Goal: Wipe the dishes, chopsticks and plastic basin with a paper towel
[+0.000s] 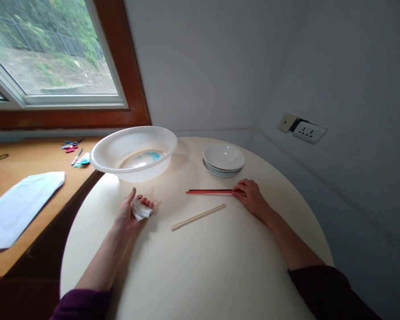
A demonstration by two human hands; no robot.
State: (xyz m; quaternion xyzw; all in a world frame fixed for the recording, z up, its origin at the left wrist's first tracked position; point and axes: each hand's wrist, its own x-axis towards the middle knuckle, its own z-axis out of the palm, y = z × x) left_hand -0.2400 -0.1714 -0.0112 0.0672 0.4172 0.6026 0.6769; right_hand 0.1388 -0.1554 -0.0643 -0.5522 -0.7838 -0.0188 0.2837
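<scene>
My left hand [124, 216] is turned palm up over the left part of the table, its fingers curled around a folded white tissue [142, 210]. On the right, my right hand [252, 198] pinches the right-hand end of a pair of red chopsticks [208, 192], which lie side by side, pointing left, at the table surface. Nearer to me lies a pair of pale wooden chopsticks [198, 217], set at a slant and touched by neither hand. Just beyond my right hand, white dishes [224, 158] are stacked.
A large translucent basin [98, 153] with blue marks at its bottom stands at the back left of the round white table [200, 275]. A wooden desk [36, 155] adjoins on the left, bearing paper [23, 209] and small items. Walls and a socket [309, 132] are behind.
</scene>
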